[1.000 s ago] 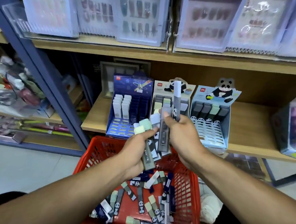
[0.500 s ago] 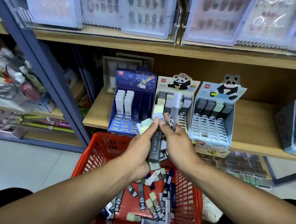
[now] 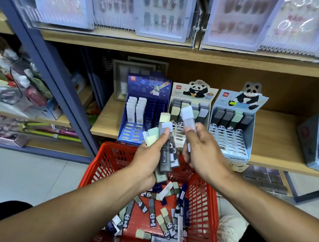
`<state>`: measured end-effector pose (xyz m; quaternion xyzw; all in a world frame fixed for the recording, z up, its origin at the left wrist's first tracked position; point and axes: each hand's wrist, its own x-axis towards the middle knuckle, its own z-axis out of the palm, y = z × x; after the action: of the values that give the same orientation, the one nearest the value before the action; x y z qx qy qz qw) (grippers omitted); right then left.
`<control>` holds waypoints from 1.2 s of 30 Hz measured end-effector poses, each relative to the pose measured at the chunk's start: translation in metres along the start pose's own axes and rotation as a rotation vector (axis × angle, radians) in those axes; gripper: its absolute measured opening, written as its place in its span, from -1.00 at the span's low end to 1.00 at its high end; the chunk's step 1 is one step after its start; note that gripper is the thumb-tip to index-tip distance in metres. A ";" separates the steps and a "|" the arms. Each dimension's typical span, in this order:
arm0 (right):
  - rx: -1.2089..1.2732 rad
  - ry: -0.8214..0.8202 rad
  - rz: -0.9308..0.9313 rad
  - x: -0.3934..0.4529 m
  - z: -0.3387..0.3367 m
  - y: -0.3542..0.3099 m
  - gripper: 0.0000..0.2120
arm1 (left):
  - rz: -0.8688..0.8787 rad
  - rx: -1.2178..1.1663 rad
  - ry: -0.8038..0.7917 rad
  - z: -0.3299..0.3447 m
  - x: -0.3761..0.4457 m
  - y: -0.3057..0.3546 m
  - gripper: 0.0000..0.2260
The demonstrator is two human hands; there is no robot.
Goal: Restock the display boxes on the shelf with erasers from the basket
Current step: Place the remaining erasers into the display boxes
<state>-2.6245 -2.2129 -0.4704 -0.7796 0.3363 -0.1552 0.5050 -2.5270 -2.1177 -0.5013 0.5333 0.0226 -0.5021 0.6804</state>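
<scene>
**Restocking erasers, still loads to go**

Holding a bundle of erasers [image 3: 164, 145] in my left hand [image 3: 148, 158], right hand [image 3: 202, 148] pinching one pale eraser [image 3: 188, 116] in front of the middle box [image 3: 190, 111]. The boxes have gaps and the basket [image 3: 98, 175] holds plenty. Since half a second ago, that eraser has separated from the bundle.

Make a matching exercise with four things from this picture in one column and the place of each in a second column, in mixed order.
Things:
1. dark blue cardboard display box
2. red plastic basket
3. bundle of long sleeved erasers
4. single pale lavender eraser

Places:
A. in the right hand
B. left of the two panda boxes
C. in the left hand
D. below both hands

Pairs: 1-B, 2-D, 3-C, 4-A
</scene>
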 end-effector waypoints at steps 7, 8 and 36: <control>-0.332 -0.149 0.007 -0.001 0.006 -0.004 -0.50 | 0.044 0.068 0.043 0.002 0.000 -0.004 -0.49; -0.392 -0.162 -0.013 -0.003 0.005 -0.005 -0.51 | 0.045 0.068 0.038 0.002 -0.001 -0.003 -0.48; 0.200 0.129 0.222 0.060 -0.061 0.028 -0.92 | -0.210 0.199 -0.173 0.019 -0.011 -0.009 -0.71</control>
<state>-2.6272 -2.3026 -0.4740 -0.6719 0.4350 -0.1807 0.5716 -2.5483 -2.1241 -0.4931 0.5477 -0.0303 -0.6142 0.5674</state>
